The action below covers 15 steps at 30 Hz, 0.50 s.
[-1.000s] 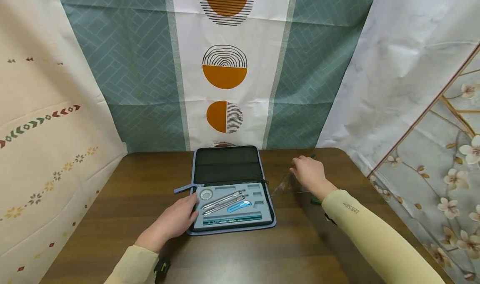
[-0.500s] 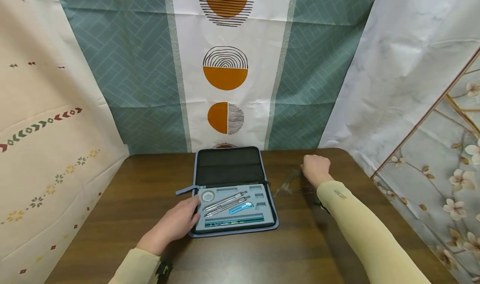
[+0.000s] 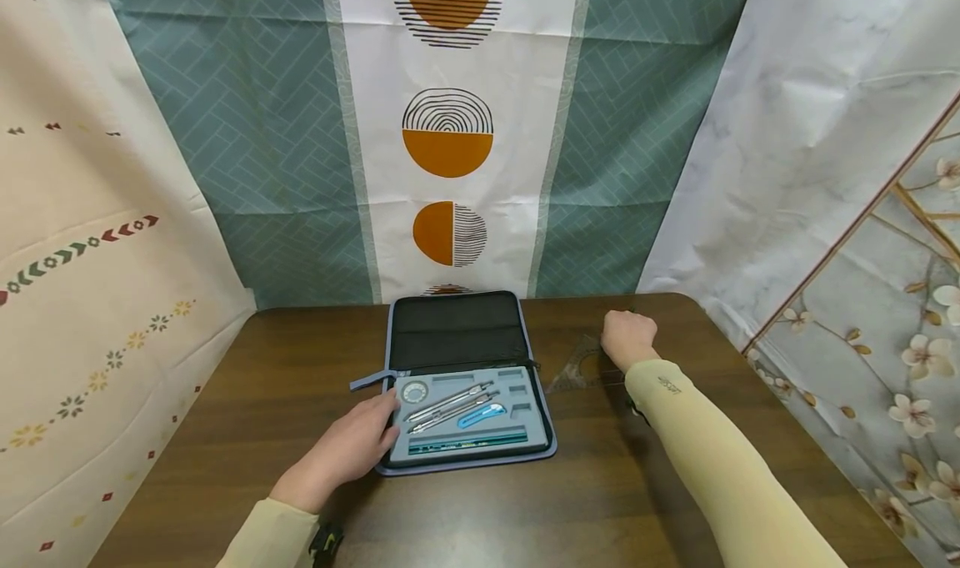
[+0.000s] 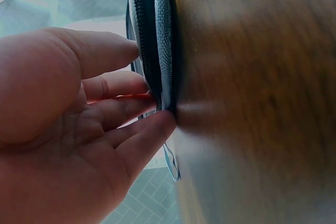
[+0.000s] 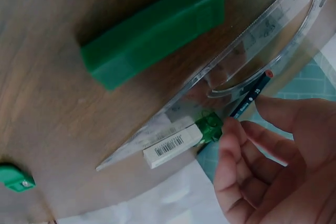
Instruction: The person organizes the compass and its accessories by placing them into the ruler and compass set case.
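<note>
A zippered case point(image 3: 471, 459) lies unfolded on the table, its grey tray point(image 3: 525, 422) holding two silver compass-like tools point(image 3: 450, 405), a blue cutter point(image 3: 482, 415), a dark green pencil point(image 3: 468, 443) and a round white disc point(image 3: 414, 391). My left hand point(image 3: 352, 443) rests its fingertips against the case's left edge, fingers fairly straight. At the table's back right, my right hand point(image 3: 628, 339) has curled fingers. In the right wrist view its thumb and forefinger pinch a dark 2B pencil point(image 5: 247, 100) with a red end; the fingertips cover part of it.
Under the pencil lies a clear set square point(image 5: 181, 98). Beside it are a white barcoded block point(image 5: 172, 146) with a green piece at its end, a long green box point(image 5: 155, 32) and a small green object point(image 5: 17, 178). Patterned cloth point(image 3: 450, 151) hangs behind the table.
My right hand has moved right from above the set square, then stayed nearly in place with its fingers hidden from the head view. The left hand stays on the case.
</note>
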### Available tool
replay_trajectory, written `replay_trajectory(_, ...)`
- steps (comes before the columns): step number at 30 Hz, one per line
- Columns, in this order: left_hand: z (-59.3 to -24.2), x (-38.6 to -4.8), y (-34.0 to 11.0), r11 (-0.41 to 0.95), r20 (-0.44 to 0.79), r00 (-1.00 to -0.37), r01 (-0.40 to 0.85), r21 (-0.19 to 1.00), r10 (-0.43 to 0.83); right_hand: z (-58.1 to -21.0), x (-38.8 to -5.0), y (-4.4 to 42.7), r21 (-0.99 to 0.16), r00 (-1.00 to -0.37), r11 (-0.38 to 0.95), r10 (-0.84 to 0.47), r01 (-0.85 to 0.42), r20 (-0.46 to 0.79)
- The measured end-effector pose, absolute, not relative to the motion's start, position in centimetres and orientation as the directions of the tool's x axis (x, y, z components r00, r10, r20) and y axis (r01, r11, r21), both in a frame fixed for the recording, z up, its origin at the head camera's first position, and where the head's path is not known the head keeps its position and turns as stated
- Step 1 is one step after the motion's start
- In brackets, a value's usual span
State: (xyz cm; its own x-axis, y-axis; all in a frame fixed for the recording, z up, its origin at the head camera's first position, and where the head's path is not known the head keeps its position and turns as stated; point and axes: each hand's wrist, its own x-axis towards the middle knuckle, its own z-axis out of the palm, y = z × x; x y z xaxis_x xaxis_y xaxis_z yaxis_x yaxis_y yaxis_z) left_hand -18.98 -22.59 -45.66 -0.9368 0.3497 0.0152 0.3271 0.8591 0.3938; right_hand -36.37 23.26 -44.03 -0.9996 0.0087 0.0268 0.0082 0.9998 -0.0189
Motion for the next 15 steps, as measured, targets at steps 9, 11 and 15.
replay_trajectory(9,-45.74,-18.79,-22.61,0.872,0.000,-0.943,0.307,0.380,0.332,-44.46,-36.60,22.92,-0.069,-1.000,0.997,0.025,0.024,0.016)
replay_trajectory(11,-45.61,-18.82,-22.52,0.873,-0.004,-0.944,0.304,0.381,0.330,-44.40,-36.61,22.96,-0.076,-0.999,0.997,0.029,0.027,0.026)
replay_trajectory(15,-45.61,-18.84,-22.51,0.873,-0.010,-0.945,0.299,0.385,0.328,-44.35,-36.67,23.12,-0.089,-0.999,0.995,0.040,0.038,0.019)
